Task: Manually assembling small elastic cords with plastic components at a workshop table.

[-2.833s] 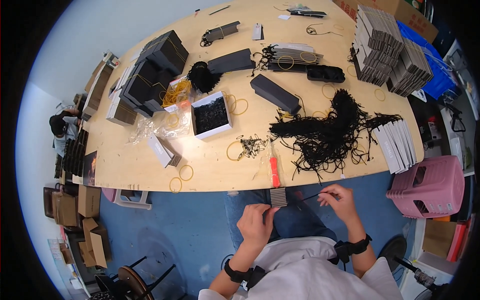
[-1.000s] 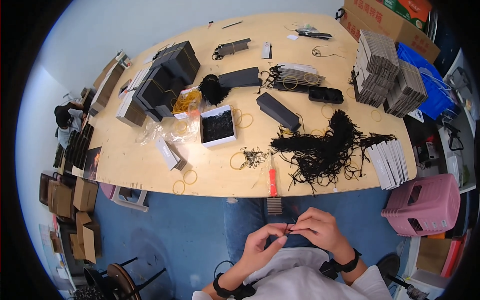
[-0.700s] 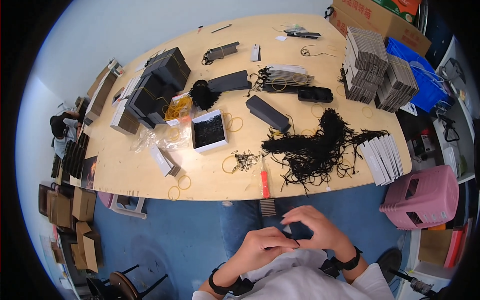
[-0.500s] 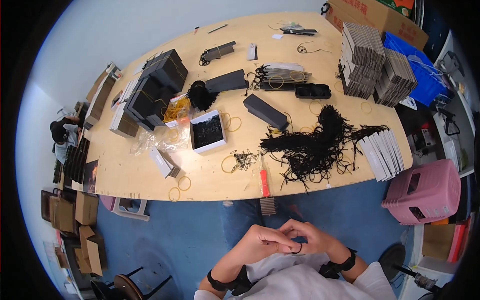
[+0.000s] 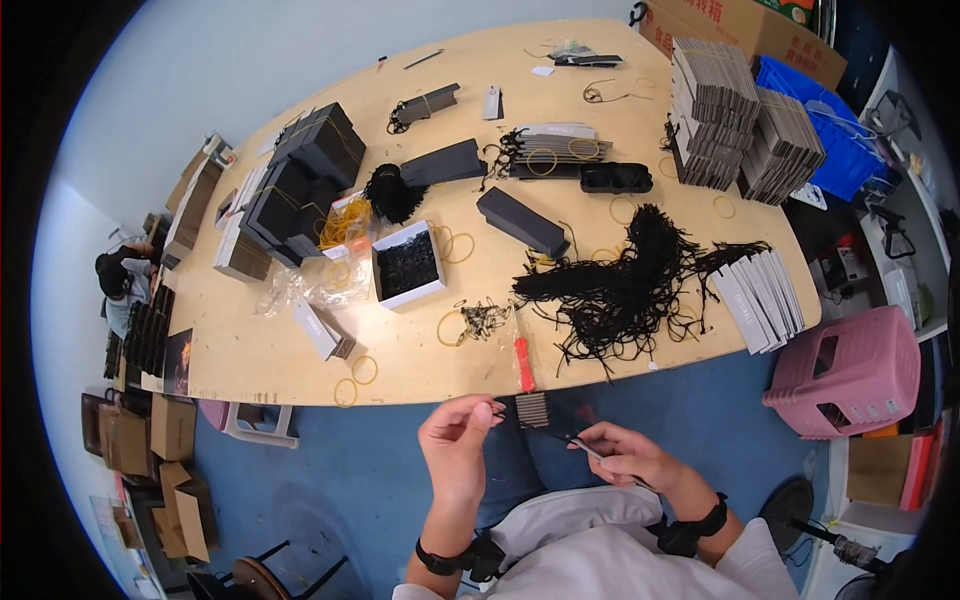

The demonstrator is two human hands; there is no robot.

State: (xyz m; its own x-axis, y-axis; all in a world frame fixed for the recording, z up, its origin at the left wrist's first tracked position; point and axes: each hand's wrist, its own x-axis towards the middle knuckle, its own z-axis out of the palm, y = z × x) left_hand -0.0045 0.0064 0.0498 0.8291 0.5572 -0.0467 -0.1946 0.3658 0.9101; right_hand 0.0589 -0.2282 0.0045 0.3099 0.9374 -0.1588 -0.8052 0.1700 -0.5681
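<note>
My left hand (image 5: pixel 456 448) is raised over my left thigh, thumb and fingertips pinched on a bit of black cord. To the right, over my lap, my right hand (image 5: pixel 637 458) grips a thin card tag (image 5: pixel 592 450), seen nearly edge-on, with black cord at its tip. Whether one cord runs between both hands cannot be made out. A small stack of card tags (image 5: pixel 533 411) rests near my knees, below the table edge. Closest on the table are a red-handled tool (image 5: pixel 525 365), a heap of small dark clips (image 5: pixel 485 320) and a large pile of black cords (image 5: pixel 640 290).
White card tags (image 5: pixel 757 302) lie fanned at the table's right edge. A white box of small black parts (image 5: pixel 410 262) stands left of centre, near dark card stacks (image 5: pixel 300 190) and yellow rubber bands (image 5: pixel 345 222). Tall card stacks (image 5: pixel 712 110) stand far right. A pink crate (image 5: pixel 850 380) sits beside the table.
My hands were together over my lap. They have moved apart, the left one up and leftward with the cord, the right one slightly rightward with the card tag, which now shows more.
</note>
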